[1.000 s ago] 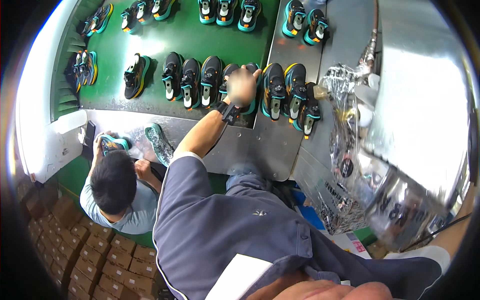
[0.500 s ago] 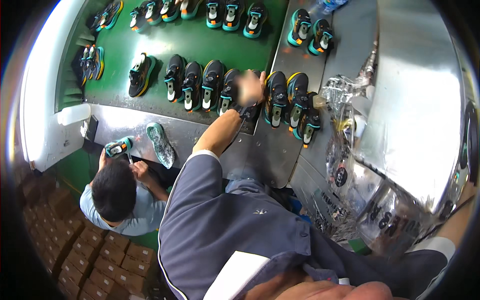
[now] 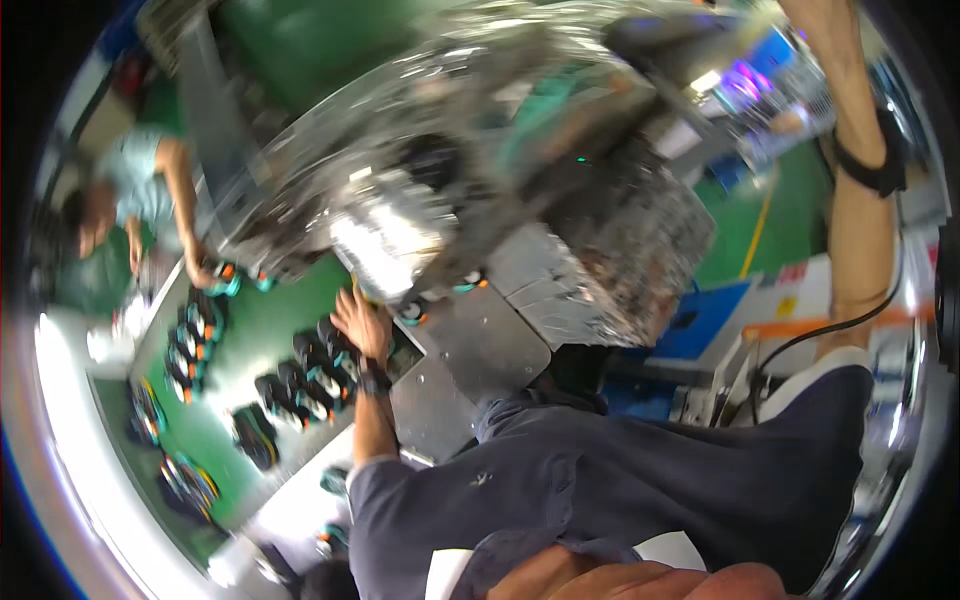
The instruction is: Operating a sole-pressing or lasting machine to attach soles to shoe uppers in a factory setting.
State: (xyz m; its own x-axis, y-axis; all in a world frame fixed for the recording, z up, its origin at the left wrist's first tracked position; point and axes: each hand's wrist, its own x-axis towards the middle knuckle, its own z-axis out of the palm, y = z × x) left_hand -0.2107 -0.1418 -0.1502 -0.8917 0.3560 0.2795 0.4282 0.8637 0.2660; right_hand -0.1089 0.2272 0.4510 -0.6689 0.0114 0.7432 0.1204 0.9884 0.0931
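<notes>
My left hand point(image 3: 361, 322) is over the green work surface at the right end of a row of dark sneakers point(image 3: 296, 384) with turquoise soles. Its fingers are spread, close to or touching the last sneaker; blur hides which. A dark band circles that wrist. My right arm point(image 3: 852, 225) reaches up along the right side, also with a black wristband. The part of my right hand point(image 3: 828, 50) that shows runs to the top edge, with its fingers out of view. One sneaker point(image 3: 255, 437) lies apart, left of the row.
A large machine wrapped in shiny foil point(image 3: 640, 240) fills the middle. At the upper left, a co-worker in a pale shirt point(image 3: 135, 178) reaches toward other sneakers point(image 3: 195, 335). A metal plate point(image 3: 480, 345) borders the green surface. A black cable point(image 3: 830, 328) hangs by my right arm.
The whole view has swung round to the right and blurred. My right arm, earlier low at the edge, is now raised. My left hand is now spread near the row's end.
</notes>
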